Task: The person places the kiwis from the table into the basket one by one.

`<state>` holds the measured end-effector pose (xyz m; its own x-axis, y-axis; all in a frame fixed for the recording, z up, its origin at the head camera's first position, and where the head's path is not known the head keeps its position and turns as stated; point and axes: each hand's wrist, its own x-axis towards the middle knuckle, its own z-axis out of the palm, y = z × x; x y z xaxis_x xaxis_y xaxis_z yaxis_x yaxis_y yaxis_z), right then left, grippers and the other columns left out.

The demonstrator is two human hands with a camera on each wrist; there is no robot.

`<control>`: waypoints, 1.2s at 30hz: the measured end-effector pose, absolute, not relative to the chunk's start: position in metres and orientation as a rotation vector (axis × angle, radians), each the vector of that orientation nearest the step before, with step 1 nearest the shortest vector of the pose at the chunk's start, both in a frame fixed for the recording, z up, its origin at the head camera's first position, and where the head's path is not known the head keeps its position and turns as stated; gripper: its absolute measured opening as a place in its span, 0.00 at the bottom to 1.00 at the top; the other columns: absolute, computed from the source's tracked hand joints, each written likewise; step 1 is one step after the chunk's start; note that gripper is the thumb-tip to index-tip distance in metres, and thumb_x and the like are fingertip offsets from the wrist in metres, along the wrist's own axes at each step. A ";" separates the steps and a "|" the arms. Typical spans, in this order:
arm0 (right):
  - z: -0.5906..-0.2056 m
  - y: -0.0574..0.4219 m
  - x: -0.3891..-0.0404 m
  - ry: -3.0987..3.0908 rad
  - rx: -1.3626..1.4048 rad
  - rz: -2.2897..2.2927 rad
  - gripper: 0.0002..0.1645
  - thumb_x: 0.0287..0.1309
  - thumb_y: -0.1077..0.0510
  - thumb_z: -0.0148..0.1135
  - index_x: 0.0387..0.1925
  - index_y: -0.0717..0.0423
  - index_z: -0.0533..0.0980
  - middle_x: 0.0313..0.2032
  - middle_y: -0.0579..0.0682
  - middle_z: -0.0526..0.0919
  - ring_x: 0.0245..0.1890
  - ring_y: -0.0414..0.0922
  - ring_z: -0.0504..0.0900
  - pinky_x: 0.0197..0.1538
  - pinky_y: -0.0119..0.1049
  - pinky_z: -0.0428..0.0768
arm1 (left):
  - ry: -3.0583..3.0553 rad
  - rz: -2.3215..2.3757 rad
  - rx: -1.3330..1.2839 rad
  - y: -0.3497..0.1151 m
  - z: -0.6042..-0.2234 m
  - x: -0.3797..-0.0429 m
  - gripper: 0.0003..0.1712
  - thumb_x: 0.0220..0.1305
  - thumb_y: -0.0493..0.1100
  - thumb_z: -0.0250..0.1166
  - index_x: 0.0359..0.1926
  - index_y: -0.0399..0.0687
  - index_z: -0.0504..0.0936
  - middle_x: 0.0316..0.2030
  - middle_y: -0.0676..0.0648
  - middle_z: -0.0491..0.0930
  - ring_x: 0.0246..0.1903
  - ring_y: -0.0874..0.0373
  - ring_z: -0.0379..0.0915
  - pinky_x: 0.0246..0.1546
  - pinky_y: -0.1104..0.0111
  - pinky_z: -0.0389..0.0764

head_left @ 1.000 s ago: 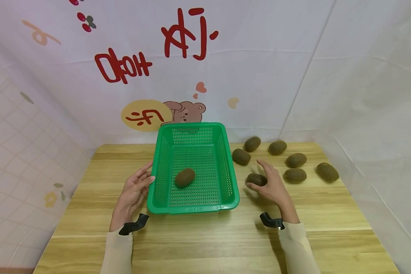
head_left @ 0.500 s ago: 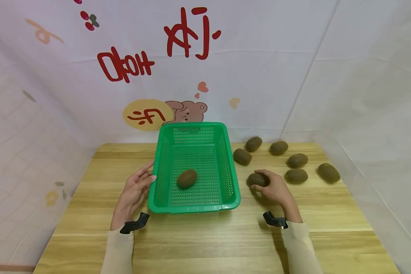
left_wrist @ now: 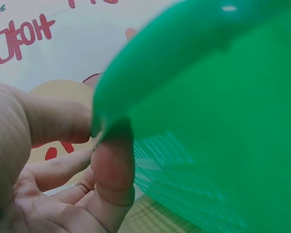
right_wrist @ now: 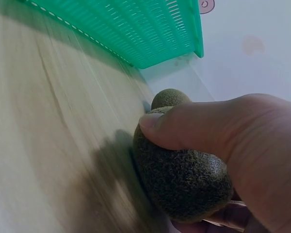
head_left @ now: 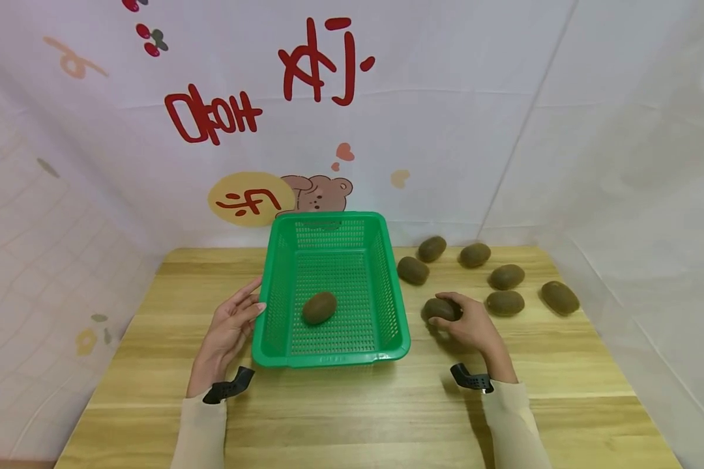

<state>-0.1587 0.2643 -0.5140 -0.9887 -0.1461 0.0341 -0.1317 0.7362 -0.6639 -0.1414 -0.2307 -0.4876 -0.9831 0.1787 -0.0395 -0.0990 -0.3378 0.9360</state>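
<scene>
A green plastic basket (head_left: 331,360) stands on the wooden table with one brown kiwi (head_left: 319,307) lying inside it. My left hand (head_left: 230,332) holds the basket's left rim, thumb at the lip and fingertips against the outer wall, as the left wrist view shows up close. To the right of the basket, my right hand (head_left: 472,329) grips another kiwi (right_wrist: 179,179) between thumb and fingers. That fruit is close over the table, its shadow beside it in the right wrist view. The far fingers are mostly hidden behind it.
Several more kiwis lie right of the basket: one by its right wall (head_left: 413,270), others farther back and right, including one kiwi (head_left: 505,303) just beyond my right hand. A printed white cloth (head_left: 446,117) hangs behind the table (head_left: 340,417) and along both sides.
The fingers of my right hand have come down and closed round the kiwi under them. My left hand keeps its place at the basket, which stays put.
</scene>
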 end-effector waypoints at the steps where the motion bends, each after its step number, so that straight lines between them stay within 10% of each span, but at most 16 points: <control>1: -0.514 0.264 -0.159 2.907 -0.229 -1.114 0.34 0.58 0.50 0.76 0.64 0.54 0.78 0.62 0.62 0.81 0.65 0.64 0.76 0.65 0.62 0.77 | 1.713 2.428 0.098 -0.231 -0.488 -0.141 0.41 0.72 0.28 0.60 0.80 0.34 0.52 0.45 0.53 0.82 0.41 0.65 0.83 0.41 0.76 0.87; 25: -0.486 0.258 -0.153 2.942 -0.230 -1.238 0.33 0.58 0.45 0.76 0.63 0.45 0.79 0.57 0.54 0.85 0.50 0.49 0.84 0.45 0.34 0.83 | 1.657 2.448 0.095 -0.227 -0.488 -0.144 0.42 0.71 0.28 0.61 0.80 0.34 0.51 0.45 0.51 0.82 0.41 0.65 0.83 0.41 0.76 0.87; 36: -0.476 0.246 -0.149 2.991 -0.291 -1.284 0.34 0.58 0.43 0.76 0.64 0.43 0.78 0.57 0.51 0.85 0.49 0.47 0.84 0.48 0.46 0.85 | 1.749 2.418 0.072 -0.230 -0.486 -0.140 0.40 0.72 0.29 0.60 0.79 0.33 0.52 0.45 0.53 0.82 0.38 0.66 0.82 0.36 0.77 0.86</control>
<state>-0.1489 0.2457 -0.4760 -0.9763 -0.1125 0.1851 -0.2117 0.6767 -0.7051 -0.1403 -0.2296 -0.4864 -0.9866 0.1543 -0.0523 -0.0980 -0.3054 0.9472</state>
